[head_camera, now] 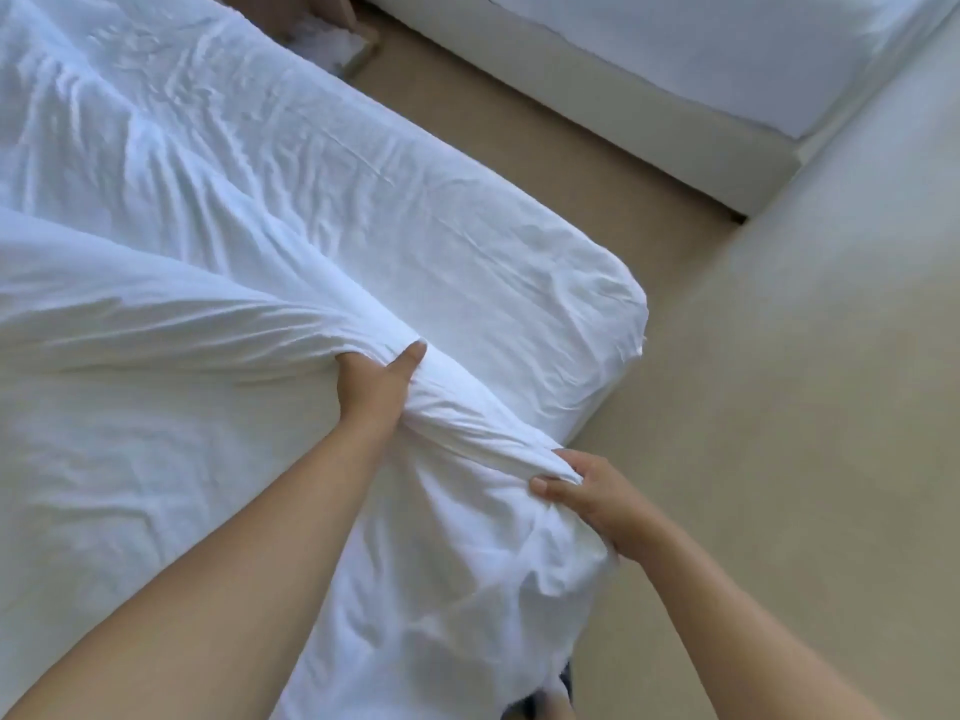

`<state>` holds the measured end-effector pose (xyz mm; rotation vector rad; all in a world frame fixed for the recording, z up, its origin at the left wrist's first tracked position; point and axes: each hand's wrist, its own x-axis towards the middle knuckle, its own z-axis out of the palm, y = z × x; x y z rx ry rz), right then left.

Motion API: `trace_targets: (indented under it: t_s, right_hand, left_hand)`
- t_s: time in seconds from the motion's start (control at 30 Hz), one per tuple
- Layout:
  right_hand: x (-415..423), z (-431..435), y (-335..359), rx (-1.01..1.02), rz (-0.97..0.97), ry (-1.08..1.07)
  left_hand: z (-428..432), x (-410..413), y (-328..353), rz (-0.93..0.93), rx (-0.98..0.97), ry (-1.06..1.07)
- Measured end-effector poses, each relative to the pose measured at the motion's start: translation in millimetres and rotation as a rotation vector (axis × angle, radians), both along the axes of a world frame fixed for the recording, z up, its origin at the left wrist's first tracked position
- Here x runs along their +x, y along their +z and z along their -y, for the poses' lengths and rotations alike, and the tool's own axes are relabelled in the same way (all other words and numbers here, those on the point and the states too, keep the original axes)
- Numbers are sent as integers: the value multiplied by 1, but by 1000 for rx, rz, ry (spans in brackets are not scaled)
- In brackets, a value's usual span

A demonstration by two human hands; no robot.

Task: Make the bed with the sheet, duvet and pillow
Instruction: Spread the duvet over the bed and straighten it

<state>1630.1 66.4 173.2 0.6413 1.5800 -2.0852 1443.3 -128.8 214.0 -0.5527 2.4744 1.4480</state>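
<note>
Hands [375, 389] [587, 491] around bunched, wrinkled white duvet [156, 381]

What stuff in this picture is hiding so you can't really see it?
Head view:
Left hand: its fingers are buried in the duvet fold; only the thumb shows.
Dark thing at the bottom edge: mostly covered by the duvet, cut off.
Brown box-like thing at the top edge: cut off, white contents blurred.
Second bed: cut by the top and right edges.
Pillow: none in view.
</note>
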Motion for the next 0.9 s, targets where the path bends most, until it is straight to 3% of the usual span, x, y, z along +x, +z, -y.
trace_targets:
  t_s: [0.23, 0.4, 0.5, 0.73, 0.8, 0.9]
  right_hand:
    - [-7, -2, -135, -148, 86, -109]
    - [-12, -1, -153, -120, 60, -93]
    - [-11, -5, -130, -43, 55, -16]
    - [5, 3, -39, 582, -20, 171]
    - [7, 31, -22, 849, -167, 132]
    - [-7, 80, -3, 1130, -556, -41]
  left_hand:
    - [-23, -8, -114, -119, -218, -19]
    - [-21, -12, -136, -178, -292, -34]
    - [-19, -10, -121, -127, -205, -72]
    - [8, 27, -59, 141, 389, -140]
    - [30, 55, -48, 112, 277, -225]
    - [81, 106, -41, -171, -131, -279]
